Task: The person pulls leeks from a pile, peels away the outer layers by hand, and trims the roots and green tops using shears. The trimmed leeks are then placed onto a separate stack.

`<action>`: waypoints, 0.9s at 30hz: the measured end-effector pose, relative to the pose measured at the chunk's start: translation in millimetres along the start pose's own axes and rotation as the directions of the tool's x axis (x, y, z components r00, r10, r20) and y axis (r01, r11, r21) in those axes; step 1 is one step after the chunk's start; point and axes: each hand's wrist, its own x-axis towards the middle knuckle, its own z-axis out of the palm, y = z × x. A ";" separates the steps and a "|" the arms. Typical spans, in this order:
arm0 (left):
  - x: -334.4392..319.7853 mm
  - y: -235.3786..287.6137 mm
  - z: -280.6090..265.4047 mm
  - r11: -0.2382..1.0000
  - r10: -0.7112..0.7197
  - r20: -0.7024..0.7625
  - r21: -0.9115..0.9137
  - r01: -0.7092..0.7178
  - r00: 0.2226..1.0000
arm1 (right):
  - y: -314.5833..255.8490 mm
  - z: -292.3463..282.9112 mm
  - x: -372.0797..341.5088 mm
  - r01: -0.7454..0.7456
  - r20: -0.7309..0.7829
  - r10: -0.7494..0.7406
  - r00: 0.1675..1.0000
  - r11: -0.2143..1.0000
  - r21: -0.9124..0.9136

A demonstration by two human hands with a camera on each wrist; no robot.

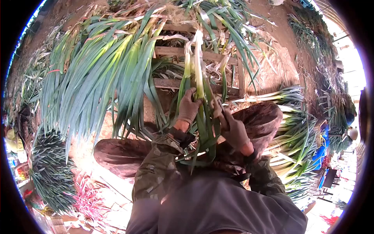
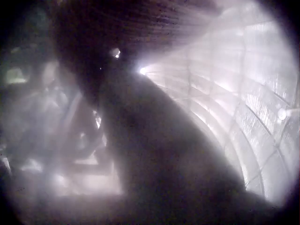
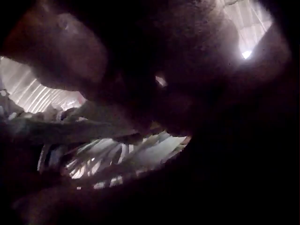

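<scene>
In the head view, a leek [image 1: 198, 74] stretches toward the person over a slatted wooden frame, pale end away, green leaves over the lap. The gloved left hand [image 1: 189, 107] grips it where white turns to green. Close on its right, the gloved right hand [image 1: 235, 130] has its fingers curled round a thin brownish strip [image 1: 216, 104] that lies along the leek; I cannot tell whether it is a peeled leaf or a tool. The left wrist view is mostly blocked by a dark shape; the right wrist view is very dark, with some leaves [image 3: 112, 154] low down.
A big heap of untrimmed leeks [image 1: 105, 78] spreads over the left of the slatted frame [image 1: 175, 50]. Cleaned leeks [image 1: 292, 144] with pale stalks lie in a row by the right knee. Another green bundle [image 1: 52, 171] stands at lower left, beside pinkish strands [image 1: 89, 195].
</scene>
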 end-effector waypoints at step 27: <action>99.8 25.5 -180.6 0.108 0.314 -0.115 0.991 0.085 0.942 | -99.2 84.7 110.5 0.291 0.009 -0.297 0.955 0.942 0.169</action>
